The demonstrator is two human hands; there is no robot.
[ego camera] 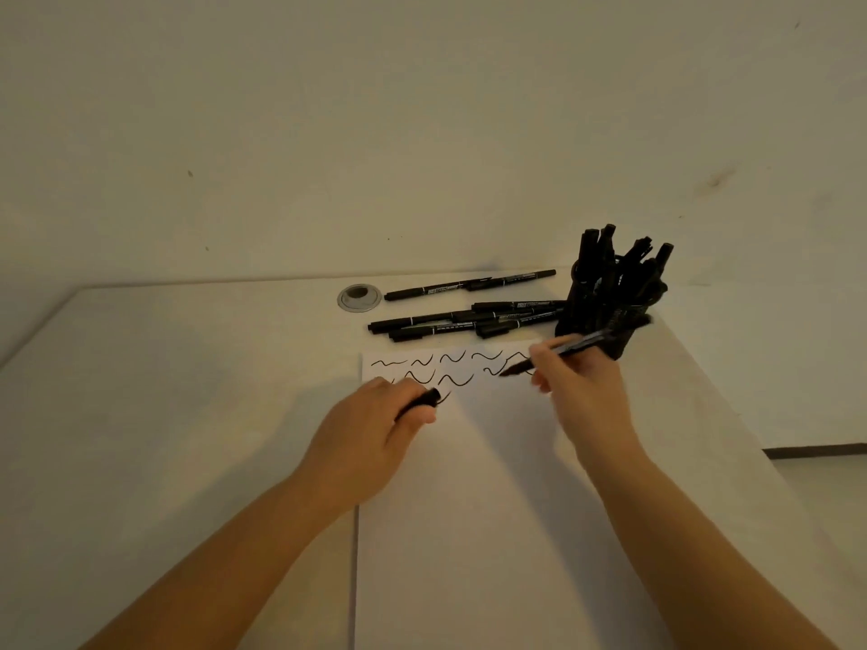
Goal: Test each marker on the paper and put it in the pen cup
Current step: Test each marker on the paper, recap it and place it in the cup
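Testing step: right hand point(579, 382) grips an uncapped marker point(553, 356), tip at the paper point(492, 485); left hand point(375, 424) clasps its cap point(424, 400); recapping, then the pen cup point(610, 312), likely follows.

Loose markers point(469, 314) crowding pen cup point(605, 316)

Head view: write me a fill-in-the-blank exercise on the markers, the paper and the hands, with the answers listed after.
1. The right hand holds an uncapped marker with its tip on the ____.
2. The left hand holds a black ____ from a marker.
3. The pen cup stands to the ____ of the loose markers lying on the table.
4. The squiggles drawn on the sheet are ____ in colour.

Answers: paper; cap; right; black
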